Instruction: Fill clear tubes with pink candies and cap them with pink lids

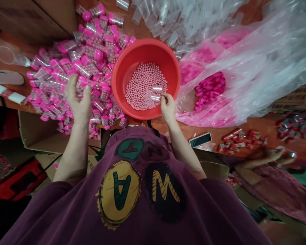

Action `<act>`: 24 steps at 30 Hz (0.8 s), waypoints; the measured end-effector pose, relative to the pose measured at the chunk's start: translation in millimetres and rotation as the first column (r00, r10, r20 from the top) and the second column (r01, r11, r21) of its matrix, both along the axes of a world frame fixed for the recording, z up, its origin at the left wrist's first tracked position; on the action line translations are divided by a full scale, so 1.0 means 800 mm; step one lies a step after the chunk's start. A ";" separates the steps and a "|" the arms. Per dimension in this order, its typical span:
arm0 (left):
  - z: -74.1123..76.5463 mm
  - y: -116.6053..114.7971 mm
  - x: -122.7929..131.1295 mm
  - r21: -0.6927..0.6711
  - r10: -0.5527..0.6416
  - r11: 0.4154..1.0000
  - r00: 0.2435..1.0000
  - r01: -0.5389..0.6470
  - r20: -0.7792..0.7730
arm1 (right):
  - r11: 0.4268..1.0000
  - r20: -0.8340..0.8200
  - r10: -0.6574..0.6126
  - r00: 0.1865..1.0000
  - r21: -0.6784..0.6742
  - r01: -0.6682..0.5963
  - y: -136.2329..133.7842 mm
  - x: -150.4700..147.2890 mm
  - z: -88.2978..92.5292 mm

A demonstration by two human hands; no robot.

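inspecting the bench from largest to smallest, a wooden table (140, 29) bore a clear plastic bag (247, 68) holding loose pink caps (209, 90), a heap of capped bead-filled tubes (73, 64), and a pile of empty clear tubes (165, 20). a red plastic basin (145, 51) contained a mound of pink beads (142, 86). the left hand (78, 100) was open above the heap, fingers apart, with nothing seen in its grasp. the right hand (168, 107) pinched a clear plastic tube (153, 97) between thumb and fingers, inside the basin's rim, with the tube lying against the beads.
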State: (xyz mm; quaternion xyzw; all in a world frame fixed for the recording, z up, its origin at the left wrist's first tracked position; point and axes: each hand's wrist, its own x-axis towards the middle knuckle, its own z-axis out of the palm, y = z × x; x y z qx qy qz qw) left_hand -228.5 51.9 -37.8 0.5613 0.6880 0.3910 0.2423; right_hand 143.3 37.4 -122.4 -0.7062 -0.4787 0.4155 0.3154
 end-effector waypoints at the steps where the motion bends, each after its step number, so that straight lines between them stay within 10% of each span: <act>1: -0.006 0.005 -0.013 0.118 0.119 0.987 0.988 -0.107 -0.098 | 0.994 0.135 0.095 0.986 0.034 -0.100 0.012 0.001 -0.002; 4: -0.012 0.014 0.012 0.262 0.274 0.937 0.951 -0.231 -0.143 | 0.939 0.436 0.333 0.836 -0.076 -0.334 0.049 -0.003 -0.011; 7: -0.013 0.014 0.099 0.139 0.055 0.989 0.998 -0.057 0.015 | 0.870 0.472 0.493 0.731 -0.254 -0.423 0.074 -0.008 -0.022; 10: -0.029 0.022 0.186 -0.192 -0.124 0.967 0.968 0.167 0.219 | 0.884 0.360 0.466 0.808 -0.213 -0.415 0.077 -0.011 -0.028; 13: -0.059 0.039 0.239 -0.458 0.006 0.868 0.919 0.192 0.395 | 0.937 0.198 0.349 0.916 -0.050 -0.346 0.062 -0.019 -0.022; 19: -0.087 0.059 0.265 -0.545 0.126 0.795 0.807 0.265 0.576 | 0.941 -0.054 0.336 0.940 0.050 -0.334 0.028 -0.043 -0.002; 24: -0.081 0.057 0.251 -0.662 0.265 0.639 0.696 0.392 0.667 | 0.830 0.109 0.553 0.826 0.016 -0.558 0.028 -0.033 0.002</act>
